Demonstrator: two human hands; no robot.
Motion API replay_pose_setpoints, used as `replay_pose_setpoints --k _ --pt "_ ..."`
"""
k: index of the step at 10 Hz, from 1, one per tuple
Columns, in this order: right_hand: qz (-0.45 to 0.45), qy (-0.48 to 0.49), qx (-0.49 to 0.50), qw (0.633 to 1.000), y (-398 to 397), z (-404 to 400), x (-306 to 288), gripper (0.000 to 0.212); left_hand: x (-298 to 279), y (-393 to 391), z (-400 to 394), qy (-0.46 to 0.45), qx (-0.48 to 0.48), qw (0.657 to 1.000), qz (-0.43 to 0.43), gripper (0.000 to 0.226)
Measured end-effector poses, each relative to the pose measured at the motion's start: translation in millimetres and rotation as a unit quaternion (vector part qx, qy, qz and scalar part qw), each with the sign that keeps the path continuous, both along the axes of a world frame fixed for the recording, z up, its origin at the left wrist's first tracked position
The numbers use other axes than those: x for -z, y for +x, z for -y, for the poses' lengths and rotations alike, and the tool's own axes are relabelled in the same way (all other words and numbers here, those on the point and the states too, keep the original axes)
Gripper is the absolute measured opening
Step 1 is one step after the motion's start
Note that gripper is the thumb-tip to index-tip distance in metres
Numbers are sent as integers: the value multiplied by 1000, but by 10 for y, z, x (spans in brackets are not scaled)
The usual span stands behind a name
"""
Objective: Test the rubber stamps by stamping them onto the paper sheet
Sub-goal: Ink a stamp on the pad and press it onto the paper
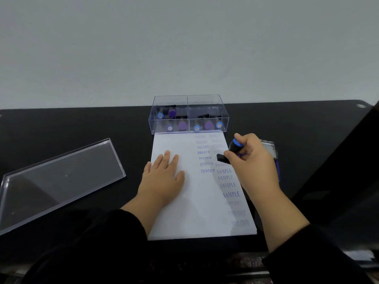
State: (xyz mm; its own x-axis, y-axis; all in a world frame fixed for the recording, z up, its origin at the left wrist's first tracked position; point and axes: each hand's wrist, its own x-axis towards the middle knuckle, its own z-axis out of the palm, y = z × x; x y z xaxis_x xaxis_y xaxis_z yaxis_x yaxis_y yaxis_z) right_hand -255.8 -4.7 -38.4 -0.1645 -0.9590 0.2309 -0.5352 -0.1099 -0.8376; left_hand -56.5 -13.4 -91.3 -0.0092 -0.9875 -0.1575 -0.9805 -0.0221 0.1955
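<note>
A white paper sheet point(196, 203) lies on the black table, printed with rows reading FAX OUT, FRAGILE and SAMPLE. My left hand point(164, 177) lies flat on the sheet's left half with fingers spread. My right hand point(252, 158) grips a rubber stamp point(233, 147) with a black handle and blue cap. The stamp is tilted, its black base at the sheet's upper right above the SAMPLE prints. An ink pad point(270, 149) shows partly behind my right hand.
A clear two-compartment box point(188, 99) with several blue- and purple-capped stamps stands at the sheet's far edge. Its clear lid point(61, 179) lies on the table to the left. A dark object point(348, 160) slants in at the right.
</note>
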Motion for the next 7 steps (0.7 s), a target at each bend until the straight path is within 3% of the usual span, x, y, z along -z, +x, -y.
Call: replay_pose_setpoints --k 7 --pt "-18 1 -4 1000 11 37 57 34 1 -5 6 0 1 1000 7 57"
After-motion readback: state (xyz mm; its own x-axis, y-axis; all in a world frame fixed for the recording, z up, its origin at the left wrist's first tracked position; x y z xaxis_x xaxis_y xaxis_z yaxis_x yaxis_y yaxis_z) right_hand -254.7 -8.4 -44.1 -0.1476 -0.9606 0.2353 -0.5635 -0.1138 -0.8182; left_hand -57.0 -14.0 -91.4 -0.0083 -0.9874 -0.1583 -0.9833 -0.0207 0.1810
